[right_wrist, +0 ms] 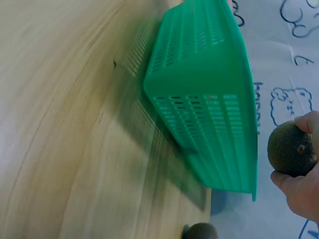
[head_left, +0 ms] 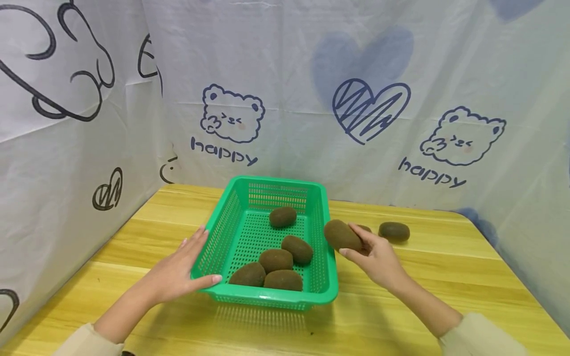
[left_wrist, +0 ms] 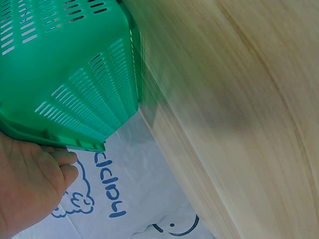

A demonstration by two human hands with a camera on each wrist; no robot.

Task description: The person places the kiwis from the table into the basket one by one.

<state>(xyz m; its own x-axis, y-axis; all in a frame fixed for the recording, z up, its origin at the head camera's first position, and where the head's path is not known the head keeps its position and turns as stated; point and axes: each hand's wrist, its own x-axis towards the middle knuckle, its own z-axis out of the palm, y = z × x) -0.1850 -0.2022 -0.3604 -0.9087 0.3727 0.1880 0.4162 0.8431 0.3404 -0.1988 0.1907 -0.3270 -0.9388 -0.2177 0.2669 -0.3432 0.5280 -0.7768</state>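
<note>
One kiwi [head_left: 342, 235] is pinched between the thumb and curled fingers of the right hand [head_left: 376, 257], just beside the right rim of the green basket [head_left: 322, 291] and a little above it. For a clean drop, the fruit is best carried over the rim and let go low above a bare patch of the mesh floor, so that nothing rolls or bounces out. The left hand [head_left: 178, 269] is spread flat against the basket's left wall, thumb along the near corner, and is well placed to hold it firm. Five kiwis are counted inside the basket. One more [head_left: 394, 231] lies on the counter [head_left: 445, 277] further right, and another is glimpsed partly hidden behind the right hand.
</note>
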